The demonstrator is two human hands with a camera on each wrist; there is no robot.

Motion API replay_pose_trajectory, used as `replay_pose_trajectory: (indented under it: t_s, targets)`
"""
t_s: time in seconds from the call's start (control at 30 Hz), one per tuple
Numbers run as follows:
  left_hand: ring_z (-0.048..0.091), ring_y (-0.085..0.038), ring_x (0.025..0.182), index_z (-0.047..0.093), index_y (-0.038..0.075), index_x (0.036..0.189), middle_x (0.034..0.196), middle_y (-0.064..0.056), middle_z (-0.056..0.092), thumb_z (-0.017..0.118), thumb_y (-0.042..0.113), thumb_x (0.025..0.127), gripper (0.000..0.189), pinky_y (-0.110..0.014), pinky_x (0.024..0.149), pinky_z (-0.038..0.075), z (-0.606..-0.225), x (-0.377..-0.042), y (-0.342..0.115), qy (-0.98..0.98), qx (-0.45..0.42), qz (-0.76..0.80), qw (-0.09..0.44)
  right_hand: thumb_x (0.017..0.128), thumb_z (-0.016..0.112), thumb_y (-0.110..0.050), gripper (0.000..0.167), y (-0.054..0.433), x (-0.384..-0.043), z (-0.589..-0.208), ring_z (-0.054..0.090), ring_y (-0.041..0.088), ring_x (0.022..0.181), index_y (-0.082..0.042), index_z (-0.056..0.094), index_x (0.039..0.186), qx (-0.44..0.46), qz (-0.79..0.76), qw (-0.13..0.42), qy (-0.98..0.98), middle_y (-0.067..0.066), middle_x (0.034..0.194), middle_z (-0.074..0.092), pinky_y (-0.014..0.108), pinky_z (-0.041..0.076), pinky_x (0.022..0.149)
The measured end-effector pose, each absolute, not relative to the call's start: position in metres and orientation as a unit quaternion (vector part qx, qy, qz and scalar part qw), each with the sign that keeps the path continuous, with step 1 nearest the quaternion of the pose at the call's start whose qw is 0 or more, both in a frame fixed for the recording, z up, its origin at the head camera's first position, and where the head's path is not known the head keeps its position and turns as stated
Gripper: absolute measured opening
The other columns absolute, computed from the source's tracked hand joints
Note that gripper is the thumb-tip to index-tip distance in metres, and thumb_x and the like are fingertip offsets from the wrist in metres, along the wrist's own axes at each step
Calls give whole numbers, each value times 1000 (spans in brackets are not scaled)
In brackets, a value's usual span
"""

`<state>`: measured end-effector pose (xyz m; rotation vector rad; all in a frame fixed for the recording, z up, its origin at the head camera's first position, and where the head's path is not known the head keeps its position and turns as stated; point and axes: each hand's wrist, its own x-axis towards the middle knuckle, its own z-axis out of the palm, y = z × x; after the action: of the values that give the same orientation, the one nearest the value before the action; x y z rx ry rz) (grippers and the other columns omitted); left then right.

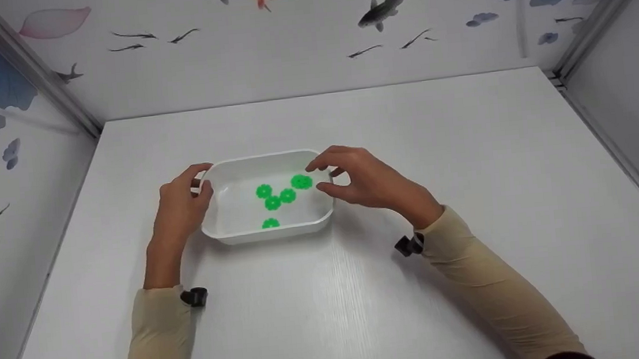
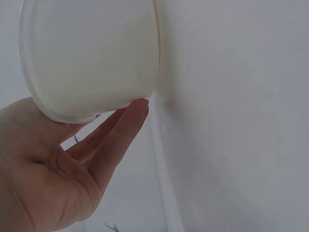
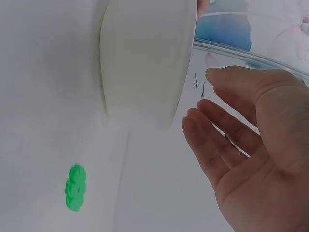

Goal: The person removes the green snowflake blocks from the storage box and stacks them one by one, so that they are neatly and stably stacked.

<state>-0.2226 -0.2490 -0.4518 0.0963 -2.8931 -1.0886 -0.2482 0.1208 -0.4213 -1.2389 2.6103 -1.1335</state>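
Observation:
A white rectangular dish (image 1: 229, 210) with rounded corners stands on the table, holding several green flower-shaped discs (image 1: 273, 202). My left hand (image 1: 177, 206) grips its left end, thumb over the rim and fingers along the outer wall. In the left wrist view, those fingers (image 2: 118, 137) reach down near the dish's base. My right hand (image 1: 368, 178) hovers at the right end, thumb and fingers loosely bent with nothing between them. The right wrist view shows one more green disc (image 3: 76, 187) on the table, outside the dish; the head view does not show it.
The white table (image 1: 330, 306) extends around the dish on every side. Panels painted with fish (image 1: 388, 6) stand along the back and both sides. A small black device is strapped at each sleeve cuff.

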Motion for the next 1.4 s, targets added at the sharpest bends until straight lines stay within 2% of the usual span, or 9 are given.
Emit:
replay_pose_trajectory:
  t_s: [0.13,0.4,0.73,0.97,1.2,1.4]
  targets:
    - [76,-38,116,57,21,157,135,-22,71,55,21,112,45,-55,94,65,-452,-223,-249,-935,29,-353,24,100,78,-11,35,111,-250,-422,70,19,122,-10,73,134,-408,-371,28,834,3,131,73,39,64,101]
    - [76,-38,116,57,21,156,133,-21,71,54,20,112,44,-55,93,66,-451,-224,-248,-937,30,-347,22,100,78,-8,34,97,-252,-422,73,30,121,-9,72,133,-408,-354,30,841,6,131,72,36,63,101]
    - [76,-38,118,56,21,157,135,-22,71,54,20,112,45,-54,95,65,-452,-223,-248,-934,29,-356,18,100,76,-6,37,84,-254,-424,71,35,125,-3,69,136,-384,-350,70,851,14,137,68,44,64,101]
    - [75,-39,118,55,21,158,137,-22,71,53,20,113,45,-54,96,65,-450,-222,-249,-935,31,-353,16,103,75,-14,38,68,-258,-422,69,34,126,-5,70,139,-367,-295,84,878,15,140,69,46,62,104]
    - [75,-38,119,54,21,159,137,-21,71,53,21,113,46,-54,96,65,-451,-223,-249,-936,36,-351,14,102,76,-18,43,50,-258,-422,59,30,141,-7,69,143,-337,-211,106,912,13,149,64,43,54,117]
    - [76,-39,118,56,21,158,134,-22,72,53,21,113,45,-55,94,66,-452,-225,-249,-936,25,-350,19,102,75,-13,40,43,-261,-426,59,31,138,-5,70,141,-336,-167,95,922,15,144,66,42,55,113]
